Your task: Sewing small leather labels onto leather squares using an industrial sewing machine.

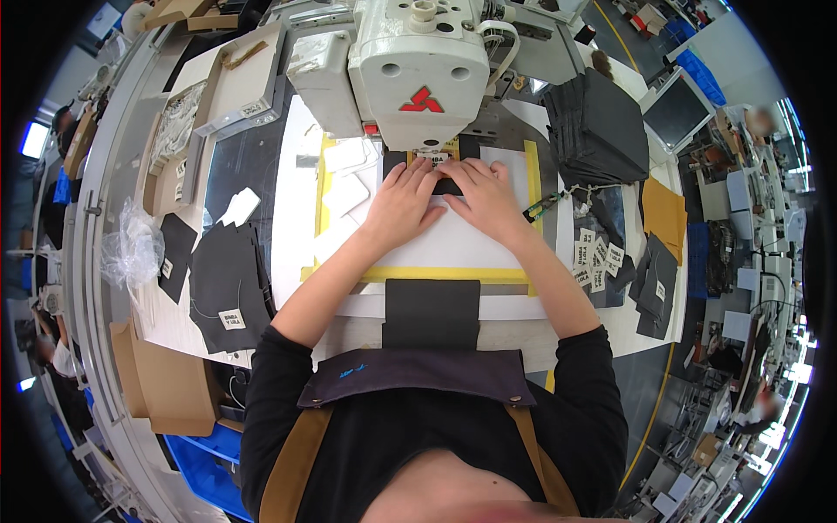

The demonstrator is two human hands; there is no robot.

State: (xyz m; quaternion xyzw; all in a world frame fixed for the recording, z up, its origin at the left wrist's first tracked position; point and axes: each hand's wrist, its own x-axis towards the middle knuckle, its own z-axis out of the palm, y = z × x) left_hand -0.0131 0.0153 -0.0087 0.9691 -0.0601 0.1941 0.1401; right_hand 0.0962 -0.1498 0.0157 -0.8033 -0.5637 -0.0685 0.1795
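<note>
Under the head of a white industrial sewing machine (pixel 418 87), a small white label (pixel 433 161) lies on a dark piece (pixel 392 161), within a white board edged with yellow tape (pixel 366 275). My left hand (pixel 403 200) rests with outstretched fingertips on the label's left side. My right hand (pixel 481 200) lies opposite, fingers extended over the label and dark piece, partly covering them. Both hands are close together at the machine. White cards (pixel 344 192) sit left of my left hand, and green-handled snips (pixel 542 206) are right of my right hand.
Dark pieces (pixel 227 279) lie left, near a plastic bag (pixel 131 244) and open boxes (pixel 231 87). At right are a dark stack (pixel 597 131), loose labels (pixel 593 261), yellow sheets (pixel 663 218) and a screen (pixel 676 109). Other people (pixel 763 405) appear at the blurred edges.
</note>
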